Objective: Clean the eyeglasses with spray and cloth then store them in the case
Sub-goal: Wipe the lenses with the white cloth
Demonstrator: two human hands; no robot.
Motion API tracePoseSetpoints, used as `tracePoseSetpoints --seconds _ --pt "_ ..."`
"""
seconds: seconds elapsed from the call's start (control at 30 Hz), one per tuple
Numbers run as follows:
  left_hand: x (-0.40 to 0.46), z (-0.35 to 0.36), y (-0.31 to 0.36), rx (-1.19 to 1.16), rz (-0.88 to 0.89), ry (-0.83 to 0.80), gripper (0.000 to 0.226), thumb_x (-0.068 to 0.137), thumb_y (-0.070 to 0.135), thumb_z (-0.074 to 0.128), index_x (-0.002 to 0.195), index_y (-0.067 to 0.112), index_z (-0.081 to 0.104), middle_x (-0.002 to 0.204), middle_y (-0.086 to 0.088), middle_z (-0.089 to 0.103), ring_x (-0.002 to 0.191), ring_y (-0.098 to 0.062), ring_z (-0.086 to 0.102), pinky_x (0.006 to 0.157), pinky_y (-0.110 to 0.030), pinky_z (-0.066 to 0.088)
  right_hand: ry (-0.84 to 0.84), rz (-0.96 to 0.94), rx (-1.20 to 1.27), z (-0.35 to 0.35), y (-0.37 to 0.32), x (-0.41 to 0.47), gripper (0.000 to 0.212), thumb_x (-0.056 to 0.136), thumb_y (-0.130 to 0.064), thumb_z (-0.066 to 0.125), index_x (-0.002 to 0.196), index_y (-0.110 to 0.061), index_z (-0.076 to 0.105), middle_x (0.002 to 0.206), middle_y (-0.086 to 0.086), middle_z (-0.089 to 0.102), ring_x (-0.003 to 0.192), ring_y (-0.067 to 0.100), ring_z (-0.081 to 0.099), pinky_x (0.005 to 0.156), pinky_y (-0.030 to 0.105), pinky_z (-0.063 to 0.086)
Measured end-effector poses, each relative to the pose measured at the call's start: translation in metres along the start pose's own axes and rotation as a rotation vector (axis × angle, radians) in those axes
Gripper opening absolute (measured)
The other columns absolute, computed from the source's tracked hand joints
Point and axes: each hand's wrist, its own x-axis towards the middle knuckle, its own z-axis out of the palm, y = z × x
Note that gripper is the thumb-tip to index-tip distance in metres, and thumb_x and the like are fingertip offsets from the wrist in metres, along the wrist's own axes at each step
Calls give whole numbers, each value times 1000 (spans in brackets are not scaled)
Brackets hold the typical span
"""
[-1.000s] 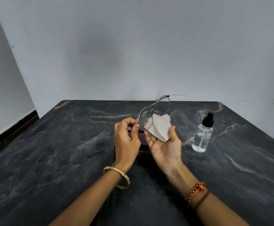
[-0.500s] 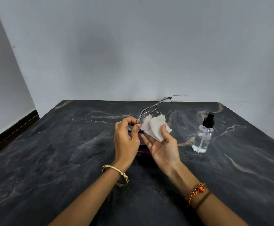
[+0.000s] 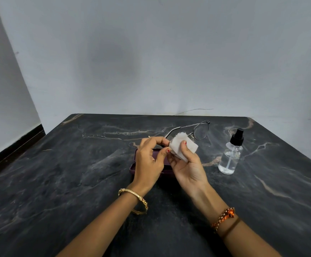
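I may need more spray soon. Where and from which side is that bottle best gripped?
Grip the spray bottle round its clear cylindrical body, below the black pump, coming from its near-left side with the right hand. It stands upright, apart from the other things, so that side looks unobstructed.

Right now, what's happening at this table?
A person is cleaning a pair of eyeglasses. The left hand pinches the frame at one end, while the right hand grips a white cloth folded over one lens. The other lens sticks out uncovered. A clear spray bottle stands upright on the dark marble table, untouched. A dark purple case lies under the hands; the glasses are not yet in it.
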Motion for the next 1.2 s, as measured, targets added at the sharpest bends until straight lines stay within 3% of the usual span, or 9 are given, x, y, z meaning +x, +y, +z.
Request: tracePoseSetpoints --seconds 0.13,0.37,0.5,0.83,1.07,1.2 --pt "1 0 1 -42 -29 -20 21 75 -2 65 82 18 63 82 22 55 89 -10 53 81 -11 41 20 21 91 0 0 -2 20 68 -14 58 87 -7 59 67 3 72 62 11 69 61 19 56" --pt "6 -5 -4 -119 -65 -4 38 75 -2 65 78 35 59 81 17 60 85 0 54 79 -8 40 -35 12 -174 0 -3 -2 24 70 -25 59 89 -12 63 70 -3 72 65 7 66 63 19 51" --pt "11 -10 -4 -110 -32 -8 38 75 -6 63 78 32 59 81 16 60 85 3 53 78 -7 40 -54 14 -218 2 -9 -3 26 67 -21 61 89 -8 65 70 0 73 65 9 69 55 18 53" --pt "7 -7 -4 -145 -40 -73 29 74 -4 66 79 24 63 82 11 61 87 5 52 79 -8 40 58 61 56 4 -7 -2 22 67 -22 60 87 -12 60 65 1 72 57 9 66 52 17 51" --pt "5 -4 -8 -154 -37 -39 29 70 -7 68 69 21 64 81 15 60 88 -6 56 81 -12 44 -34 68 -16 -2 -5 0 18 70 -15 58 86 -9 63 72 3 73 64 11 68 59 20 54" --pt "9 -6 -12 -128 -14 -20 14 70 -9 67 73 4 67 82 12 60 86 3 56 80 -13 45 -96 44 -153 -1 -10 0 22 68 -12 58 89 -9 63 70 0 72 64 8 66 59 18 53"
